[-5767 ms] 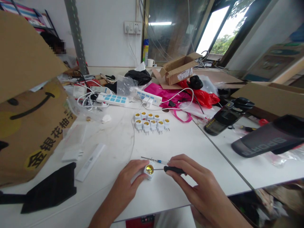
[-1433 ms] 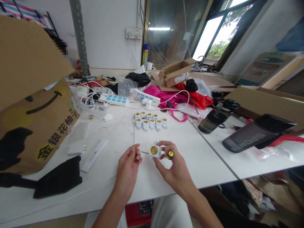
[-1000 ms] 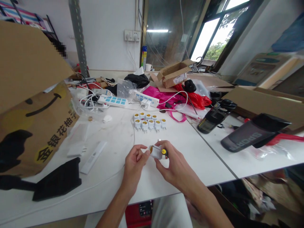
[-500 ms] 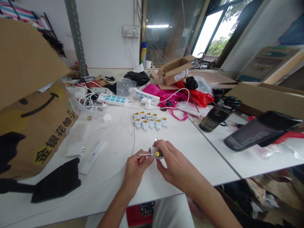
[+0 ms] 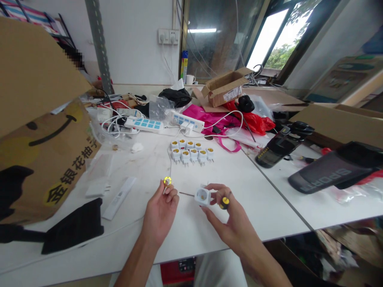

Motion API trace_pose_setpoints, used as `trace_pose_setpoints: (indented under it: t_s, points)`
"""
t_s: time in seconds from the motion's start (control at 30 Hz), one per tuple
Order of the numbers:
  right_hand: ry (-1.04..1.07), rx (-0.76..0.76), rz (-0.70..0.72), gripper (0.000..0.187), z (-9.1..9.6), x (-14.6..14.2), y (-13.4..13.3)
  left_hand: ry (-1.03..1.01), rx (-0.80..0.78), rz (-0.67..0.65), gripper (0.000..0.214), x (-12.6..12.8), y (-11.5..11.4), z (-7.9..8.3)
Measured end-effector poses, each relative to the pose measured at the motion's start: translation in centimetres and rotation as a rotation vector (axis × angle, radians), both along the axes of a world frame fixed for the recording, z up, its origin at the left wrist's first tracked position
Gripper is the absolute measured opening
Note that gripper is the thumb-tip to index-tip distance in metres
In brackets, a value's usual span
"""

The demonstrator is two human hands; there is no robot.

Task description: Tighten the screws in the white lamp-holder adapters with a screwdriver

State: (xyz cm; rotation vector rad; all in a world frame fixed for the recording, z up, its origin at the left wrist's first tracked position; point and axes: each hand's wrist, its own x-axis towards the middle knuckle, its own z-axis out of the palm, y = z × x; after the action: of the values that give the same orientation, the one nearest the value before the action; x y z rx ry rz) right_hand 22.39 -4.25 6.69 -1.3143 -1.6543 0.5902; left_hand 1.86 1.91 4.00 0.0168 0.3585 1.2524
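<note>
Pinched in the fingertips of my left hand [image 5: 160, 215] is a small brass-coloured screw-shell insert [image 5: 167, 181], raised above the table. My right hand [image 5: 231, 221] grips a white plug-in lamp socket housing [image 5: 202, 195] with its round opening facing me. A screwdriver [image 5: 224, 203] with a black and yellow handle is tucked in the same hand, its thin shaft passing behind the housing and pointing left. Beyond both hands, several white plug-in lamp sockets [image 5: 194, 154] with brass-coloured openings stand in two rows on the table.
Two power strips [image 5: 143, 124] and tangled cables lie behind the sockets. On the right are a black bottle [image 5: 277, 145] and a grey sports bottle [image 5: 323, 175]. A cardboard box [image 5: 50, 167], a black flat-bladed tool [image 5: 74, 226] and a white strip [image 5: 119, 198] occupy the left.
My hands have moved apart. The brass-coloured insert now shows in my left hand, away from the housing. My right hand has shifted right, with the housing and screwdriver still in it.
</note>
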Motion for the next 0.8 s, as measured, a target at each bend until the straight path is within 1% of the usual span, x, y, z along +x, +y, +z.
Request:
trace_pose_setpoints:
  t_s: [0.07,0.17,0.27,0.37,0.43,0.5,0.57,0.6,0.7,0.8]
  points:
    - [0.055,-0.028,-0.019,0.024,-1.1,-0.2,-1.0,-0.053,-0.031,-0.018,0.013,-0.3,0.1,0.3]
    - [0.073,-0.083,0.039,0.025,-2.6,-0.8,-1.9,-0.008,-0.057,-0.020,0.025,0.0,0.0,0.5]
    - [0.043,-0.113,0.074,0.021,-3.9,-1.3,-2.0,0.055,-0.062,-0.020,0.033,0.4,0.1,0.4]
    - [0.026,-0.112,0.055,0.020,-4.9,-1.1,-1.6,0.082,-0.115,-0.012,0.036,0.6,0.4,0.4]
    - [0.016,-0.092,-0.006,0.024,-5.4,-0.2,-1.3,0.101,-0.177,0.019,0.034,0.6,0.6,0.4]
    - [0.008,-0.061,-0.104,0.028,-5.8,1.3,-1.0,0.119,-0.225,0.055,0.032,0.6,0.7,0.3]
    - [0.006,-0.035,-0.198,0.022,-6.0,3.2,-0.6,0.126,-0.238,0.074,0.032,0.6,0.6,0.1]
    - [-0.004,-0.041,-0.213,0.022,-6.1,4.1,-0.3,0.128,-0.231,0.077,0.032,0.6,0.6,0.0]
    - [-0.057,-0.114,-0.164,0.022,-5.9,6.4,0.8,0.145,-0.162,0.085,0.026,0.6,0.4,-0.5]
    - [-0.111,-0.205,-0.074,0.017,-5.3,7.2,2.2,0.183,-0.108,0.085,0.020,0.6,0.2,-0.6]
